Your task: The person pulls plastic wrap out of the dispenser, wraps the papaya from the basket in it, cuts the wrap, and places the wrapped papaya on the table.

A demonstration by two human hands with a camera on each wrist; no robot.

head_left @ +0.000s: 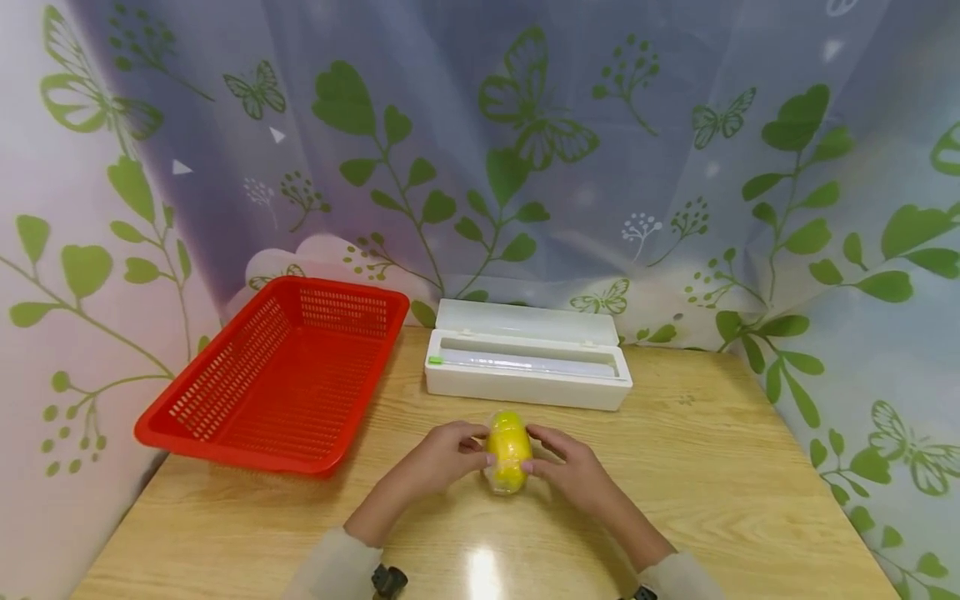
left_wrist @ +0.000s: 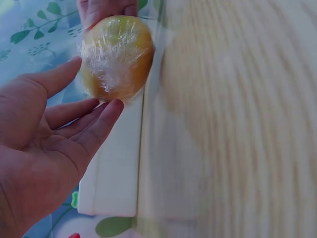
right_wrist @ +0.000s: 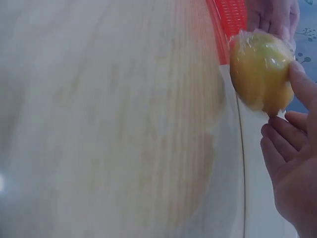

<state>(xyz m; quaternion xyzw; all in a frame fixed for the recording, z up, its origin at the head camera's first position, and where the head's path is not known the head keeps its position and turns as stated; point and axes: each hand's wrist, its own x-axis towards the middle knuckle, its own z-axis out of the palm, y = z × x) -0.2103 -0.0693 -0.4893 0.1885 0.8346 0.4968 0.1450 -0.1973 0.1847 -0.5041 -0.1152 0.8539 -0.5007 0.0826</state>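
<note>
A yellow fruit (head_left: 508,450) wrapped in clear cling film is held between both hands, in front of the white box in the head view. My left hand (head_left: 448,454) holds its left side with thumb and fingertips. From the other side, my right hand (head_left: 566,467) grips it the same way. Up close in the left wrist view, the film on the wrapped fruit (left_wrist: 116,59) is crinkled and bunched on one face. In the right wrist view the fruit (right_wrist: 261,72) looks yellow-orange with a greenish tint, and loose film stands out at its edge.
Behind the hands is a long white cling film box (head_left: 525,389), its lid (head_left: 525,321) raised and a film roll (head_left: 525,362) inside. A red plastic basket (head_left: 300,400) stands at the left of the wooden table (head_left: 712,467). A patterned curtain (head_left: 450,125) hangs behind.
</note>
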